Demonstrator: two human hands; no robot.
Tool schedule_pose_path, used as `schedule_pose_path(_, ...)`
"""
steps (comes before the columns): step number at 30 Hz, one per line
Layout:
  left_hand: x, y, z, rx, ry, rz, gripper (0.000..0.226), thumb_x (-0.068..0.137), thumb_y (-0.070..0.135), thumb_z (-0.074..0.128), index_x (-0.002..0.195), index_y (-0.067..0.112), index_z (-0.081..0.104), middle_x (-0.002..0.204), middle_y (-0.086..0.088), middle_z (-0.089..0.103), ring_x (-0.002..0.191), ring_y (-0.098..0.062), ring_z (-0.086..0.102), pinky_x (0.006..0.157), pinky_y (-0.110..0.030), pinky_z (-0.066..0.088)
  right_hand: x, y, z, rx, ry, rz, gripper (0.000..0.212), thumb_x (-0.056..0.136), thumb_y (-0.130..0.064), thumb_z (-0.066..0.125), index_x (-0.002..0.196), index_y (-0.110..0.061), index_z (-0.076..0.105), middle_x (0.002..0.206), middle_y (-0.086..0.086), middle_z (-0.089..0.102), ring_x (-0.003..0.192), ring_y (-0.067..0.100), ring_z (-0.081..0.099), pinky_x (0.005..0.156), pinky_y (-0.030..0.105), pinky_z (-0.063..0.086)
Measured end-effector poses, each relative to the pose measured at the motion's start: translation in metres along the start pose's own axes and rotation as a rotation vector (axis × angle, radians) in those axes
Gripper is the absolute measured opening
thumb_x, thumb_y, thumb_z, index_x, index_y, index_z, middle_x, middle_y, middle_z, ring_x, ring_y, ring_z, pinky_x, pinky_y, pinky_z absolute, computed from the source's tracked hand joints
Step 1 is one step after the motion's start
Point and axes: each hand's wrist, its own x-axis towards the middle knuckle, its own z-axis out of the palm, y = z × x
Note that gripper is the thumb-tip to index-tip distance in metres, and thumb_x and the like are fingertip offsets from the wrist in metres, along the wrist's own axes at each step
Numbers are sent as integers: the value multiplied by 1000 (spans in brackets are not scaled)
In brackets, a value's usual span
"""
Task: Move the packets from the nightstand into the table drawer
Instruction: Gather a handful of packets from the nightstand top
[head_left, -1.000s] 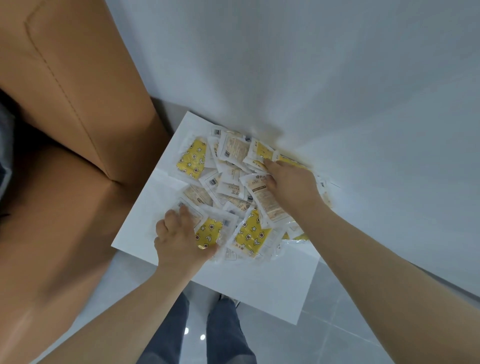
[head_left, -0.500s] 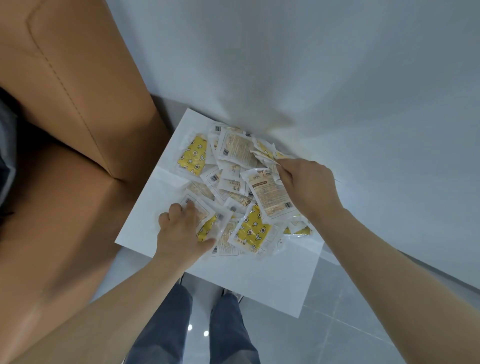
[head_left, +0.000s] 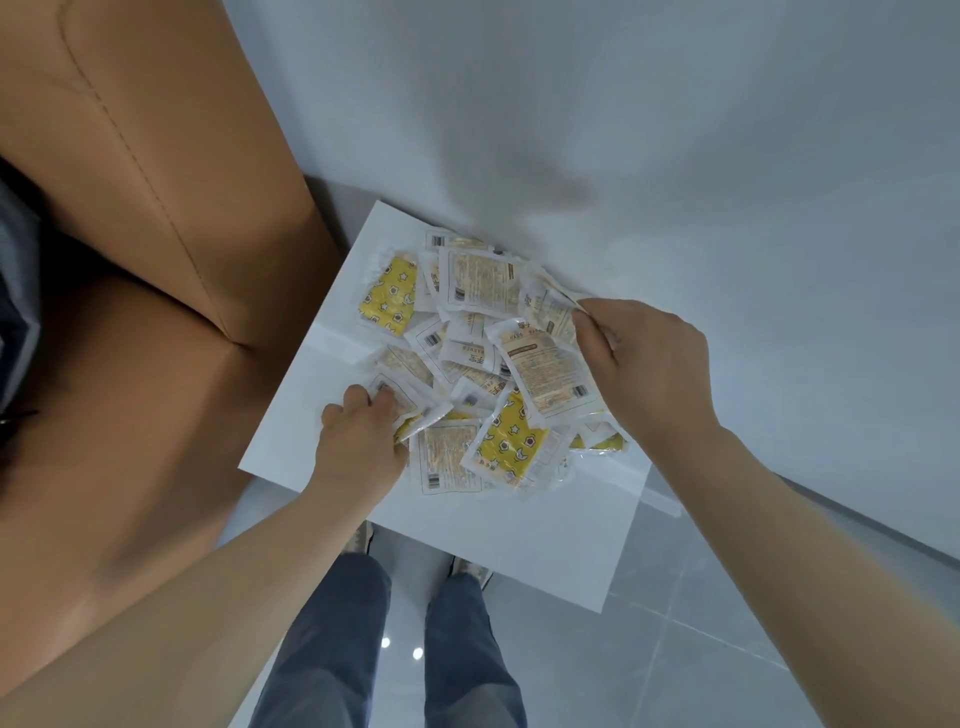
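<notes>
White nightstand (head_left: 545, 545) between tan headboard (head_left: 156, 182) and wall (head_left: 675, 130), packets (head_left: 467, 338) heaped.

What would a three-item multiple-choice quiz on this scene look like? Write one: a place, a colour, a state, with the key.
1. Where does the pile of packets lie?
A. on the white nightstand
B. on the grey floor
C. in an open drawer

2. What colour is the patterned packet at the pile's far left?
A. red
B. yellow
C. green

3. What is the right hand doing?
A. resting flat on the wall
B. hanging empty at the side
C. pinching packets at the pile's right edge

Key: 1 A, the packets rest on the white top. 2 B, its yellow face shows. 3 C, fingers close on packet edges; the left hand grips packets too.
</notes>
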Motion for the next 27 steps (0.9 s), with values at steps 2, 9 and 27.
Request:
schedule_pose_path(2,1,0,-5,-39,9,-10,35,85,18,59,117,7,52,96,-13,48,67,-24,39,67,-31,36,-3,-2,-3,21,26,6,33,97,-28,42,67,-14,51,55,-1,44,53,22,43,48,31,36)
schedule_pose_path(9,6,-6,-14,-120,-32,-35,39,88,20,62,125,13,51,103,-11,54,80,-26,58,70,-30,50,-15,-12,-8,98,46,50,34,96,-28,42,69,-12,56,57,1,48,55,22,45,49,34,41)
schedule_pose_path(27,-51,12,-89,-622,-8,-188,13,83,13,57,94,18,54,83,1,62,65,-14,57,46,-18,35,-43,-49,-52,282,-13,185,37,97,-22,50,62,-16,41,50,-4,30,48,12,33,46,28,26)
